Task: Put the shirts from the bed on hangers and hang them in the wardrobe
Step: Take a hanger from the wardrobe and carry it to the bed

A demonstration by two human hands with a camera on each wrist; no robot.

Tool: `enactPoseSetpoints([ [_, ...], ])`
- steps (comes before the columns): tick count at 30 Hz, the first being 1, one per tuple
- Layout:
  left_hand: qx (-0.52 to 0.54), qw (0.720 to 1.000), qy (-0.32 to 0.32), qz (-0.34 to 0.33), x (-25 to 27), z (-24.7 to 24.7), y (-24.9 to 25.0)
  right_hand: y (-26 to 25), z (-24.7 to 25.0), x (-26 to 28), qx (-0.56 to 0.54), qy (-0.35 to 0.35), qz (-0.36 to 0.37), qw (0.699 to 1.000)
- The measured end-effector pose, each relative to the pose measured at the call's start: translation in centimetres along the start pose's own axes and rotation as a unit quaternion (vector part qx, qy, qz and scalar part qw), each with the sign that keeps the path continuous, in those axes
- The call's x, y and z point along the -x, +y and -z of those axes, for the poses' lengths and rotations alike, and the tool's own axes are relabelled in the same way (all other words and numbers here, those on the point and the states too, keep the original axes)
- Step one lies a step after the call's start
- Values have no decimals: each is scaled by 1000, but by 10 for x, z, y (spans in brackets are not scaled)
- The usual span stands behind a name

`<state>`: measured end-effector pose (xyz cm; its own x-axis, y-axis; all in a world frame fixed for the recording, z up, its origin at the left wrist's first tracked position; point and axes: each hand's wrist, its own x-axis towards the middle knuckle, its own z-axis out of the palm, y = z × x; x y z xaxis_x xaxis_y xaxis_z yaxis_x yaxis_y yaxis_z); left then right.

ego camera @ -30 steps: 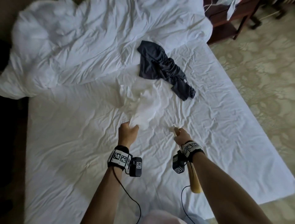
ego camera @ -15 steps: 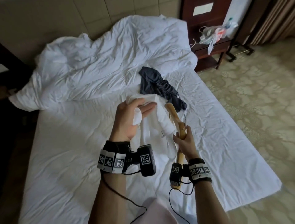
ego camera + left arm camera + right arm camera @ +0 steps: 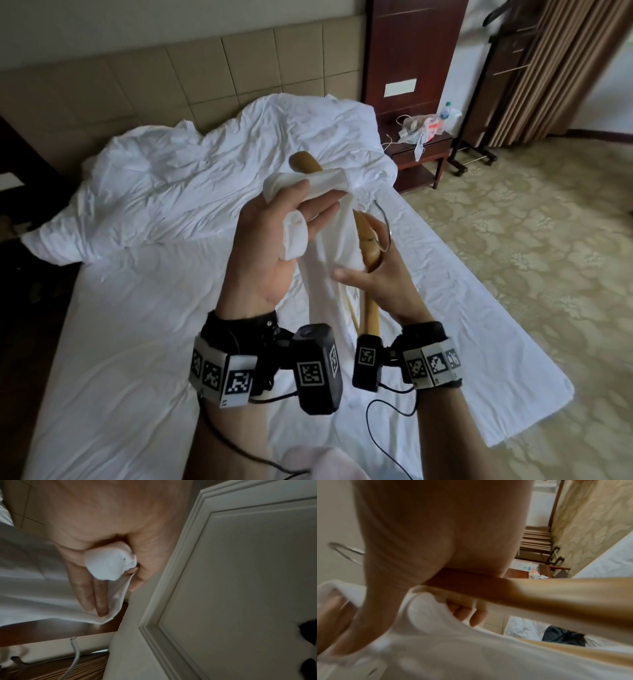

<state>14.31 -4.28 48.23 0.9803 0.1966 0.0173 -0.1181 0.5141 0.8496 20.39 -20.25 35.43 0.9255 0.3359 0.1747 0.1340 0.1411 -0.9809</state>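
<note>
My left hand (image 3: 301,212) is raised palm-up and grips a white shirt (image 3: 329,267), a fold of cloth bunched between thumb and fingers (image 3: 101,601). The shirt hangs down between both hands. My right hand (image 3: 373,270) grips a wooden hanger (image 3: 371,315) at its middle, just under the metal hook (image 3: 385,226). The hanger's upper end (image 3: 305,161) pokes out above the cloth held by the left hand. A dark shirt (image 3: 563,635) lies crumpled on the bed; in the head view my hands hide it.
The bed (image 3: 137,342) has a rumpled white duvet (image 3: 205,178) piled against the padded headboard (image 3: 171,75). A wooden nightstand (image 3: 421,150) with bags and a bottle stands at the right. Beyond it are a dark clothes stand (image 3: 472,137), curtains (image 3: 548,68) and patterned carpet (image 3: 513,257).
Both hands rose from the bed with the white shirt and the hanger. The hanger's upper end has gone up past the cloth in my left hand. The head view has tilted up.
</note>
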Motion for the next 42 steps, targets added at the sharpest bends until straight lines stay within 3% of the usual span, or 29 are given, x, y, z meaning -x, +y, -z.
enactPoseSetpoints([
  [5, -9, 999, 18, -25, 25, 14, 5, -11, -41, 22, 41, 108, 44, 992],
  [11, -91, 987, 103, -78, 38, 57, 3, -20, -47, 48, 6, 144, 54, 988],
  [14, -211, 974, 77, -41, 41, 73, -9, -28, -51, 57, 4, 134, 56, 989],
  [16, -354, 935, 5, 17, 45, 77, -16, -32, -53, 61, 5, 129, 64, 990],
  [18, -487, 873, -22, 27, 51, 76, -22, -33, -53, 62, 5, 124, 65, 990],
  [20, -558, 829, -31, 3, 55, 74, -25, -31, -54, 63, 6, 127, 59, 990],
  [22, -590, 801, -96, 15, 57, 69, -29, -30, -55, 63, 6, 138, 51, 989],
  [25, -576, 804, -148, 11, 58, 62, -40, -33, -55, 61, -8, 139, 51, 989],
  [29, -550, 823, -123, -69, 51, 60, -50, -42, -55, 60, -34, 98, 48, 993],
  [33, -521, 841, -127, -75, 45, 68, -45, -46, -51, 61, -59, 47, 41, 996],
  [36, -494, 863, -94, -50, 40, 70, -41, -47, -52, 59, -31, 66, 45, 996],
  [42, -473, 873, -29, -116, 34, 63, -34, -53, -61, 49, 15, 112, 63, 992],
])
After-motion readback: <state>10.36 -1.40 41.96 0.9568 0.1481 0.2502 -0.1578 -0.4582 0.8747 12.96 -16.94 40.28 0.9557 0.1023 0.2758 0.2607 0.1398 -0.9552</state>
